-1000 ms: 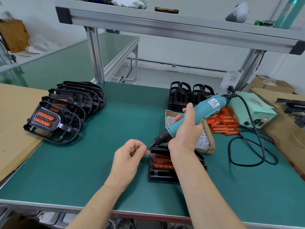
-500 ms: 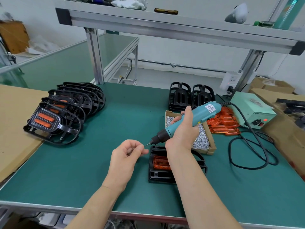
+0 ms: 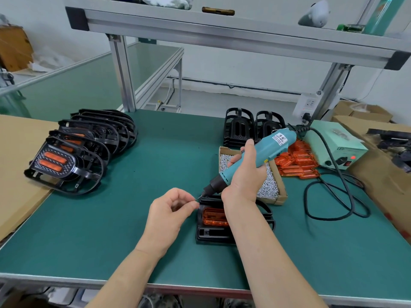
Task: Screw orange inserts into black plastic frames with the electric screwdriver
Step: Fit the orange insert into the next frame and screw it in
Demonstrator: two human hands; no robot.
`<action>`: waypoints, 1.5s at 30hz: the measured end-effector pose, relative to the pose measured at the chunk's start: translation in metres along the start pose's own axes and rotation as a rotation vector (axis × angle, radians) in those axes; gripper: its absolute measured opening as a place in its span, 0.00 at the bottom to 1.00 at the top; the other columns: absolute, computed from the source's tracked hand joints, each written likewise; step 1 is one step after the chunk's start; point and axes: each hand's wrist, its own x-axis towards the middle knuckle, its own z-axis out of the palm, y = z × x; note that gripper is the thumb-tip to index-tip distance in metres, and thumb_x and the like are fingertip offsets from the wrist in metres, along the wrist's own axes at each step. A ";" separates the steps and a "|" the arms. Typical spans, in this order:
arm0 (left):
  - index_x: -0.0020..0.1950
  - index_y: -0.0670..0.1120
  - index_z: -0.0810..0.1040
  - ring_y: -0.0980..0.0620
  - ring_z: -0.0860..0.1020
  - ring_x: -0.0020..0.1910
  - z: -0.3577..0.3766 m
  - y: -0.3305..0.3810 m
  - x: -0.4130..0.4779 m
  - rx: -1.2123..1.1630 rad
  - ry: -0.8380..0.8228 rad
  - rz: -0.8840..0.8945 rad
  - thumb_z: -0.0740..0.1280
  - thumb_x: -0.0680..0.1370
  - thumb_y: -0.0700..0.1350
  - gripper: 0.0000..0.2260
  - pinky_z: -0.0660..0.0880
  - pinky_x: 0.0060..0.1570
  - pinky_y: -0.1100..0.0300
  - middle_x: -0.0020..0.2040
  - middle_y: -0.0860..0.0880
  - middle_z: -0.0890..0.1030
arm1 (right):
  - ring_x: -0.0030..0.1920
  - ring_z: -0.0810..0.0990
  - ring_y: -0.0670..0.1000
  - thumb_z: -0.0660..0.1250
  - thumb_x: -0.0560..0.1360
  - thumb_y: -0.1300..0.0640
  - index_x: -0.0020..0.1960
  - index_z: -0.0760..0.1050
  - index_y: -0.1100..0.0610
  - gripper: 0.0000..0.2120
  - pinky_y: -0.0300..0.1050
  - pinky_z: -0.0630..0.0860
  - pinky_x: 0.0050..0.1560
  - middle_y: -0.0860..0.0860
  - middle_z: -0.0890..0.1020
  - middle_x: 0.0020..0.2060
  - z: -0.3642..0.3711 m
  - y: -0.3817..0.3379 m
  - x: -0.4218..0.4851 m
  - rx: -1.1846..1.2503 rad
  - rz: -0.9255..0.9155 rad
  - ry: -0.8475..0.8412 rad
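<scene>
Bench (image 3: 155,174) mid-front: frame (image 3: 211,235); R hand (image 3: 244,178) grips screwdriver (image 3: 266,150), L hand (image 3: 169,210) pinches screw (image 3: 197,198).

Bright, even, diffuse light fills the scene, seemingly from overhead, and no hard shadows fall anywhere. The table (image 3: 111,230) has a dull, pale sheen on its green surface toward the far edge. Only faint, soft-edged shading lies beside the cable (image 3: 329,216). The loose orange inserts (image 3: 298,163) glint, and a red lamp (image 3: 352,157) glows on the power box (image 3: 333,147). Wide-angle distortion bows the shelf beam (image 3: 222,34) and tilts its post (image 3: 121,72). Focus is slightly soft throughout: the label on the screwdriver (image 3: 273,147) is unreadable, and the screw (image 3: 197,198) at its tip is barely resolved.
</scene>
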 end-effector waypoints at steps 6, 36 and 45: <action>0.39 0.53 0.81 0.57 0.76 0.34 0.001 -0.001 -0.002 0.036 0.073 0.049 0.76 0.73 0.38 0.10 0.73 0.38 0.68 0.35 0.50 0.83 | 0.28 0.75 0.47 0.72 0.75 0.47 0.50 0.74 0.56 0.14 0.40 0.75 0.33 0.48 0.77 0.27 0.004 0.001 -0.005 -0.030 -0.049 -0.024; 0.78 0.65 0.39 0.64 0.59 0.73 0.008 0.004 -0.005 0.574 -0.345 0.097 0.76 0.58 0.65 0.61 0.59 0.66 0.65 0.72 0.64 0.62 | 0.24 0.72 0.46 0.72 0.76 0.54 0.43 0.71 0.55 0.11 0.36 0.73 0.29 0.48 0.74 0.24 -0.010 -0.020 -0.012 -0.068 -0.348 -0.165; 0.79 0.61 0.37 0.64 0.61 0.68 0.009 0.005 -0.005 0.640 -0.353 0.126 0.74 0.55 0.69 0.64 0.58 0.63 0.68 0.74 0.59 0.65 | 0.25 0.72 0.47 0.72 0.75 0.54 0.43 0.73 0.53 0.08 0.38 0.74 0.32 0.49 0.74 0.25 -0.012 -0.011 -0.021 -0.121 -0.423 -0.267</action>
